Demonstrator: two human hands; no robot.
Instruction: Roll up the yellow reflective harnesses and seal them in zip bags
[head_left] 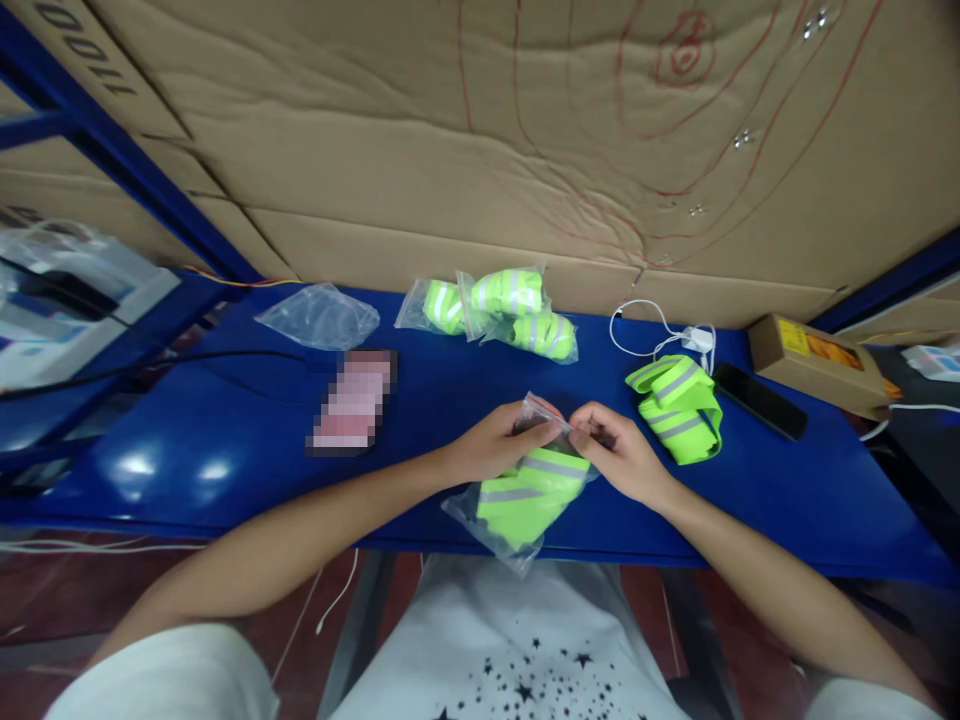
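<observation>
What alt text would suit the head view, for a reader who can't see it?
A person's left hand and right hand pinch the top of a transparent bag holding a folded neon-yellow striped band, at the near edge of a blue table. Bagged bands lie behind, with a loose band, a flat black device and a cardboard box to the right.

Crinkled plastic bag [519, 555], matt cloth band [517, 512], smooth glossy tabletop [240, 440], wrinkled matt cardboard panel [375, 150]
</observation>
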